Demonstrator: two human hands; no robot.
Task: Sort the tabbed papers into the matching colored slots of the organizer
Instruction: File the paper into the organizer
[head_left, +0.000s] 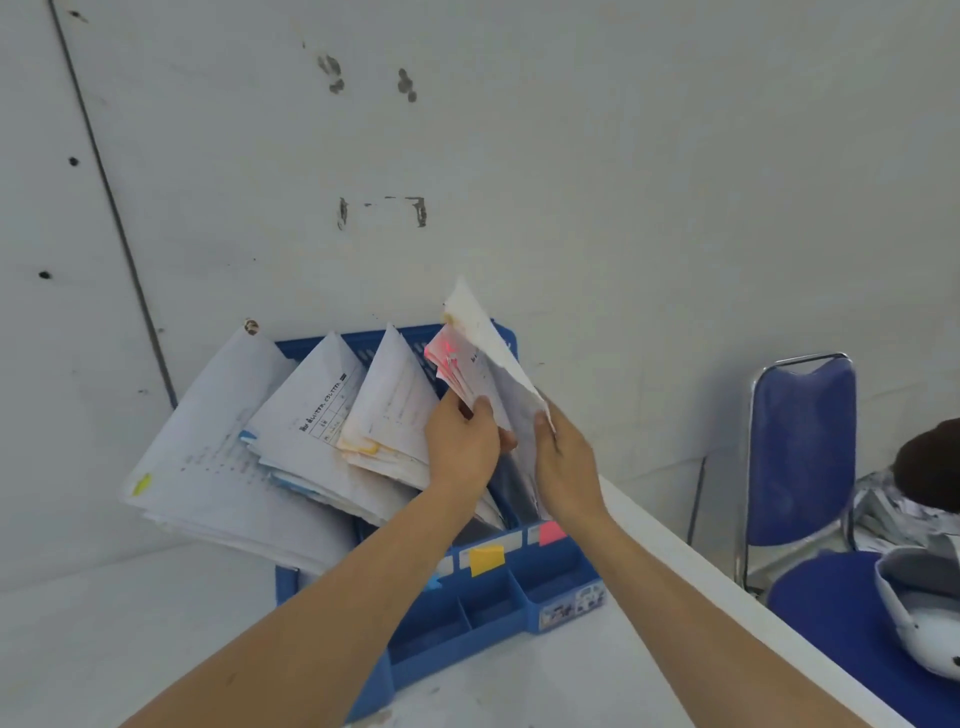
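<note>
Head view: my left hand (462, 447) grips the pink-tabbed stack (449, 366), my right hand (566, 470) pinches a sheet (485, 338) at its one o'clock; I'd slide it down squarely.

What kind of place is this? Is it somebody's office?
Probably an office or a school workroom, though I can't be sure. There's a blue desk organizer with coloured labels, stuffed with printed papers, sitting on a white table, and a blue padded chair with a metal frame nearby.
</note>
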